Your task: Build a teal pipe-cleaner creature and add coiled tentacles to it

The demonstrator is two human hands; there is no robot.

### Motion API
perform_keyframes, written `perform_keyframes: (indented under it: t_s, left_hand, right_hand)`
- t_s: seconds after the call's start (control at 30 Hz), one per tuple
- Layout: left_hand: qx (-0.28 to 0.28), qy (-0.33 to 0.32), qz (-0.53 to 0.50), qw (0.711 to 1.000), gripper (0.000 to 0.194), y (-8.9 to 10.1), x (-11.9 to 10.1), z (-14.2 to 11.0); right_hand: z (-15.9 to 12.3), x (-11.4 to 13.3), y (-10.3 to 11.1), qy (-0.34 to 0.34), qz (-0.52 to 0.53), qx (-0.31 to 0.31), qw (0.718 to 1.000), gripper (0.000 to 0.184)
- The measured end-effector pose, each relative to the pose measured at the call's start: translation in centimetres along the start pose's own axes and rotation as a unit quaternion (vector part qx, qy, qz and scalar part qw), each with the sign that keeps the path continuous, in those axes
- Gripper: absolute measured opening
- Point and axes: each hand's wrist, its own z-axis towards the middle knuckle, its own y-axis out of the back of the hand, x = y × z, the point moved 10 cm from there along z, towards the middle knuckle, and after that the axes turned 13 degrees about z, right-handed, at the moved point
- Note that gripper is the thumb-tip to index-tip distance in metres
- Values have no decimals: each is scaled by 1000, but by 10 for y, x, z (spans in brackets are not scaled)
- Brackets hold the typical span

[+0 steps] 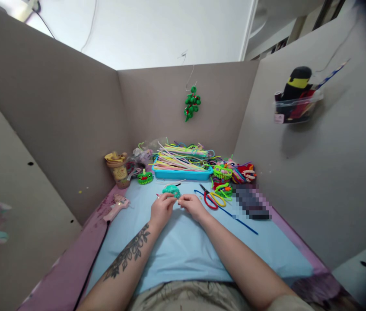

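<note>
A teal piece [171, 190] shows just beyond the fingers [186, 198].

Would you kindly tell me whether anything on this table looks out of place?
Only slightly: a blue pipe cleaner lies loose, slanting across the light blue cloth, apart from the heap of pipe cleaners in the blue tray.

Left forearm [129, 255] and right forearm [234, 242] angle forward, converging mid-view; leafy tattoo [131, 250] on the left one. Left hand [162, 210] and right hand [193, 207] nearly meet at the fingertips, backs up, fingers bent inward. Exact finger closure too small to tell.
</note>
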Motion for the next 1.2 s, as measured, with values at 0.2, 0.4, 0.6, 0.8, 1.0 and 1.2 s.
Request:
perform_keyframes:
  t_s: [0.2,0.4,0.6,0.8,1.0,1.2]
  left_hand:
    - [45,35,-145,988,15,-15,10,5]
    - [55,61,-239,968,14,-22,15,7]
    - [10,84,-223,971,13,-13,20,6]
    - [-1,80,-225,971,12,-6,16,6]
    - [30,99,-279,955,16,-15,19,5]
    - [79,165,-368,912,21,-30,30,3]
  right_hand:
    - [0,4,-2,33,-4,13,999,20]
    - [-6,28,-4,179,-168,-23,969,16]
    - [1,13,-3,149,-110,-18,983,22]
    - [4,2,0,85,0,-9,996,34]
    - [3,-6,-4,25,78,-5,997,35]
    - [2,-5,-9,36,105,12,994,36]
